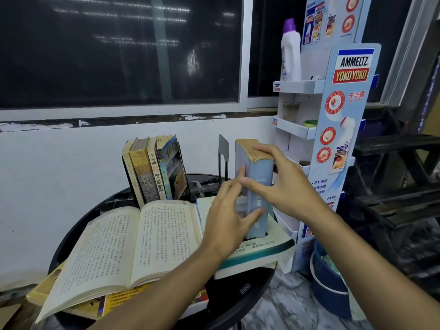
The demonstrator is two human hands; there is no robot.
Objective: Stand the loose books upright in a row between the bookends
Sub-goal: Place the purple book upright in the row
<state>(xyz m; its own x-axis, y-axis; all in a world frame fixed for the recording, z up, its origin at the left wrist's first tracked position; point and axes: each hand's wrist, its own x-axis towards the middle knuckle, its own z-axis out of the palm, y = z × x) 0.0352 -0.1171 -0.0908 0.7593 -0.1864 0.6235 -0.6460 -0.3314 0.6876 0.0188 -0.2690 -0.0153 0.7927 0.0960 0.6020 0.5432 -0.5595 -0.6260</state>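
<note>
Your left hand [228, 217] and right hand [283, 184] both grip the thick blue book [260, 177]. It stands upright on a flat-lying book [257, 254] at the right side of the round black table [240, 303]. Your left hand wraps its lower part with the thumb on the spine. Your right hand's fingers curl over the yellowed top edge. A black bookend [223, 153] stands just left of the blue book. Further left a row of books [154, 170] leans, with an open book [133, 244] lying in front. Behind are a white wall [59, 175] and a dark window [107, 51], and a cardboard display rack [342, 110] stands at the right.
</note>
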